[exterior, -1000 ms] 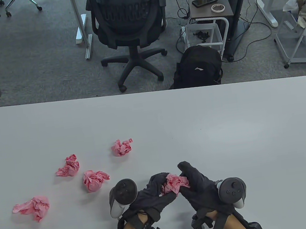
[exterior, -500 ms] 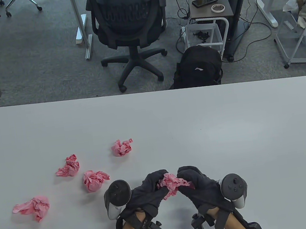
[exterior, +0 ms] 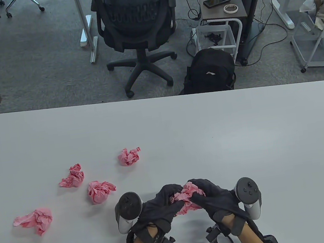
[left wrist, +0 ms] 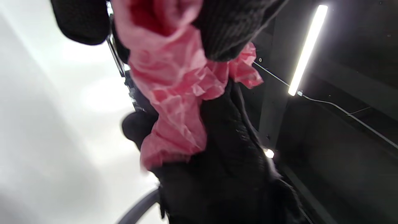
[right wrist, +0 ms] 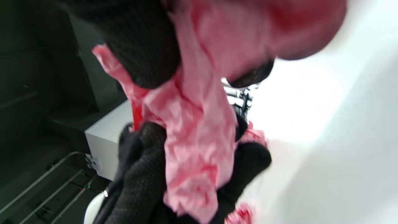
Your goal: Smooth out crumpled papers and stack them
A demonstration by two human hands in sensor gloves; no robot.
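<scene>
Both gloved hands hold one crumpled pink paper (exterior: 186,199) between them near the table's front edge. My left hand (exterior: 165,203) pinches its left side, my right hand (exterior: 206,195) grips its right side. The same paper (left wrist: 174,93) fills the left wrist view under dark fingers (left wrist: 230,28), and it hangs as a creased pink sheet (right wrist: 199,130) in the right wrist view. Several other crumpled pink papers lie on the table to the left: one (exterior: 128,156), one (exterior: 72,176), one (exterior: 99,191).
A further pink ball (exterior: 36,220) lies at the far left. The white table (exterior: 243,146) stretches bare to the right. Beyond its far edge stand an office chair (exterior: 136,25) and a black backpack (exterior: 210,71) on the carpet.
The two hands have drawn closer together and turned inward around the paper, which now bulges more between the fingers. The other papers have not moved.
</scene>
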